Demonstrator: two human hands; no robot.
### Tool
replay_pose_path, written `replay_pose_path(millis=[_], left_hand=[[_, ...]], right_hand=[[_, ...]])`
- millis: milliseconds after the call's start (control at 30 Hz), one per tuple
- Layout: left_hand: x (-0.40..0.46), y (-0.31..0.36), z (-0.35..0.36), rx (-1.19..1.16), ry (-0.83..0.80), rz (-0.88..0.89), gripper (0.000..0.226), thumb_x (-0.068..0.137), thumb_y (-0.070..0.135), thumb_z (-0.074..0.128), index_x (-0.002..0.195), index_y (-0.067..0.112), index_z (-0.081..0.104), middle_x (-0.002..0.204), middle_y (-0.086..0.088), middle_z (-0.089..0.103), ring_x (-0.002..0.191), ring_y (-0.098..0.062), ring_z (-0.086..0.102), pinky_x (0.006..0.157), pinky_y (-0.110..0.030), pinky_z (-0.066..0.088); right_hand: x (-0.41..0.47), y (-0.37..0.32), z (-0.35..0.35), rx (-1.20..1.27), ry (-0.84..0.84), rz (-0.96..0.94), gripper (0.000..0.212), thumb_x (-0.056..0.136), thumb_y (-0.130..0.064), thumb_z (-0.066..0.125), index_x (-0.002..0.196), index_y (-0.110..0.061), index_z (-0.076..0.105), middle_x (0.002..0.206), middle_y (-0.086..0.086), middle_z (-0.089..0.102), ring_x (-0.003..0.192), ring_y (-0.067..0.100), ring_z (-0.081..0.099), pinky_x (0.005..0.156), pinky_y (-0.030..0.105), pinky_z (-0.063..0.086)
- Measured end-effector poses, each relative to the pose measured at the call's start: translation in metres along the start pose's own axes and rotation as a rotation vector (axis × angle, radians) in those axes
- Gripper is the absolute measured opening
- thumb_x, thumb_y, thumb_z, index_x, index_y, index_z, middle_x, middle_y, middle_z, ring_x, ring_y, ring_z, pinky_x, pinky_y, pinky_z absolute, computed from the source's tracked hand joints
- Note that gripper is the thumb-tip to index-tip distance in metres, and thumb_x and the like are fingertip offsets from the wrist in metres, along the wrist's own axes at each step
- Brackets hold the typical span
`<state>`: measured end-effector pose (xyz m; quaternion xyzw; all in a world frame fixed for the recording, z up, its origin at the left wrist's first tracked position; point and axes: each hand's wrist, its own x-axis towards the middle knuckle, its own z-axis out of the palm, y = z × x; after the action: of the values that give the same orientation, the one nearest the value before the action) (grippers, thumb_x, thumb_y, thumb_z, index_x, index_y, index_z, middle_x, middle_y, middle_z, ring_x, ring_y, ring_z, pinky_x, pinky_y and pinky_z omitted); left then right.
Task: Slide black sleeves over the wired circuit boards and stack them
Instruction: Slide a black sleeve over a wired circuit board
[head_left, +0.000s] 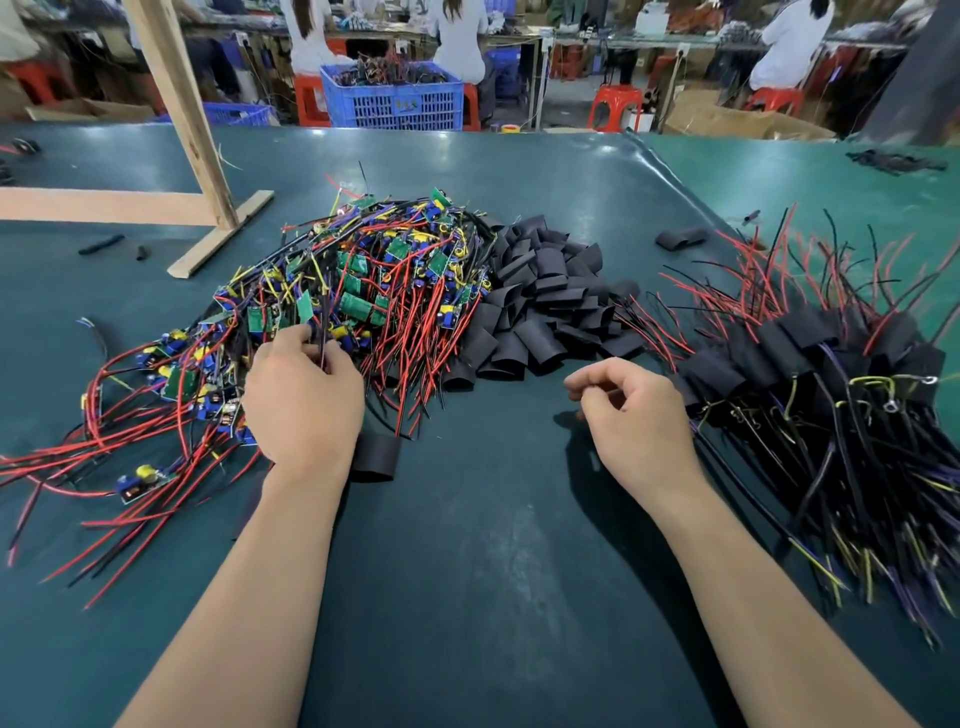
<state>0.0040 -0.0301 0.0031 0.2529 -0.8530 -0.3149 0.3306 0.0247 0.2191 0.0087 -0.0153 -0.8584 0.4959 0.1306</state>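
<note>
Green boards (358, 280) with red and black wires lie in a tangled heap on the left-centre of the desk (467, 571), their leads fanning out toward the near-left edge. The left hand (304, 400) rests on the heap's near side, its grip pinching a thin black wire (323, 338) between fingertips and thumb. Touching the heap's right flank is a pile of black sleeves (550, 301); one loose sleeve (375, 457) lies just beside the left wrist. The right hand (631, 415) hovers over bare desk near the sleeves, fingers curled, thumb and forefinger nearly together; whether they nip anything I cannot tell. To its right, the sleeved boards (810, 364) are stacked, wires trailing to the near-right edge. Between the forearms the dark green mat is open toward the near edge. Farther out, a wooden post (182, 114) on a flat foot stands at far left, a stray sleeve (681, 238) lies behind the stack, and a blue crate (395, 98) sits beyond the desk's far edge.
</note>
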Motion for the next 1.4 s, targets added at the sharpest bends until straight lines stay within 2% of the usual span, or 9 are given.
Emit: replay_pose_path(millis=[367, 500, 600, 767, 867, 967, 1133, 1267, 1400], left_hand=[[-0.016, 0.016, -0.002, -0.015, 0.181, 0.362, 0.022, 0.091, 0.020, 0.059, 0.099, 0.009, 0.076, 0.113, -0.017, 0.065, 0.105, -0.045, 0.054, 0.087, -0.044, 0.038], [-0.022, 0.022, -0.001, -0.047, 0.334, 0.621, 0.016, 0.095, 0.020, 0.062, 0.102, 0.015, 0.076, 0.111, -0.014, 0.065, 0.095, -0.041, 0.058, 0.081, -0.044, 0.039], [-0.031, 0.027, -0.003, -0.222, 0.215, 0.835, 0.016, 0.095, 0.017, 0.066, 0.107, 0.015, 0.076, 0.095, -0.007, 0.067, 0.081, -0.031, 0.060, 0.073, -0.043, 0.042], [-0.060, 0.043, 0.006, -0.373, -0.140, 1.127, 0.024, 0.086, -0.003, 0.063, 0.105, 0.006, 0.076, 0.096, -0.006, 0.072, 0.077, -0.031, 0.062, 0.069, -0.046, 0.048], [-0.062, 0.042, 0.007, -0.355, -0.247, 1.022, 0.026, 0.085, 0.013, 0.069, 0.110, 0.007, 0.071, 0.104, -0.003, 0.070, 0.090, -0.028, 0.062, 0.079, -0.046, 0.050], [-0.053, 0.036, 0.006, -0.267, -0.227, 0.865, 0.038, 0.085, 0.032, 0.073, 0.116, 0.011, 0.069, 0.112, -0.001, 0.068, 0.106, -0.021, 0.060, 0.093, -0.039, 0.043], [-0.049, 0.033, 0.005, -0.320, -0.309, 0.769, 0.019, 0.089, 0.027, 0.067, 0.103, 0.016, 0.075, 0.092, 0.007, 0.073, 0.084, -0.014, 0.067, 0.083, -0.046, 0.047], [-0.058, 0.038, 0.008, -0.370, -0.485, 0.748, 0.035, 0.088, 0.030, 0.067, 0.119, 0.014, 0.068, 0.102, 0.005, 0.072, 0.088, -0.012, 0.065, 0.084, -0.045, 0.052], [-0.057, 0.038, 0.010, -0.407, -0.457, 0.766, 0.035, 0.084, 0.015, 0.070, 0.119, 0.012, 0.068, 0.104, 0.002, 0.070, 0.092, -0.022, 0.066, 0.084, -0.047, 0.052]], right_hand=[[0.002, 0.003, 0.000, 0.021, 0.011, -0.021, 0.037, 0.086, -0.001, 0.052, 0.074, -0.033, 0.067, 0.075, -0.015, 0.070, 0.067, 0.006, 0.064, 0.059, 0.013, 0.049], [0.000, 0.002, 0.000, 0.046, 0.009, 0.010, 0.034, 0.086, 0.000, 0.053, 0.075, -0.029, 0.068, 0.073, -0.014, 0.070, 0.067, 0.010, 0.065, 0.060, 0.018, 0.050], [-0.001, -0.004, 0.001, 0.201, -0.073, 0.013, 0.030, 0.089, 0.001, 0.060, 0.084, -0.026, 0.070, 0.078, -0.008, 0.071, 0.066, 0.012, 0.063, 0.062, 0.028, 0.051], [-0.015, -0.017, 0.008, 0.636, -0.466, -0.080, 0.036, 0.084, -0.009, 0.069, 0.119, -0.017, 0.064, 0.099, 0.001, 0.071, 0.081, 0.014, 0.068, 0.063, 0.026, 0.057], [-0.013, -0.023, 0.009, 0.695, -0.284, -0.065, 0.018, 0.086, -0.012, 0.064, 0.102, -0.010, 0.071, 0.094, 0.010, 0.074, 0.082, 0.019, 0.070, 0.071, 0.031, 0.059], [-0.005, -0.023, -0.001, 0.881, -0.118, 0.056, 0.023, 0.083, -0.025, 0.060, 0.091, -0.006, 0.069, 0.083, 0.010, 0.075, 0.073, 0.021, 0.072, 0.062, 0.026, 0.057], [0.001, -0.020, -0.015, 1.051, -0.106, 0.180, 0.026, 0.082, -0.034, 0.059, 0.086, -0.009, 0.067, 0.077, 0.009, 0.072, 0.064, 0.018, 0.068, 0.055, 0.023, 0.053], [0.000, -0.020, -0.009, 1.061, -0.109, 0.196, 0.025, 0.085, -0.032, 0.059, 0.086, -0.008, 0.065, 0.074, 0.009, 0.071, 0.061, 0.017, 0.067, 0.053, 0.023, 0.053], [0.001, -0.015, -0.005, 0.848, -0.067, 0.135, 0.022, 0.073, -0.037, 0.071, 0.088, -0.021, 0.068, 0.081, -0.003, 0.070, 0.067, 0.012, 0.065, 0.053, 0.022, 0.049]])
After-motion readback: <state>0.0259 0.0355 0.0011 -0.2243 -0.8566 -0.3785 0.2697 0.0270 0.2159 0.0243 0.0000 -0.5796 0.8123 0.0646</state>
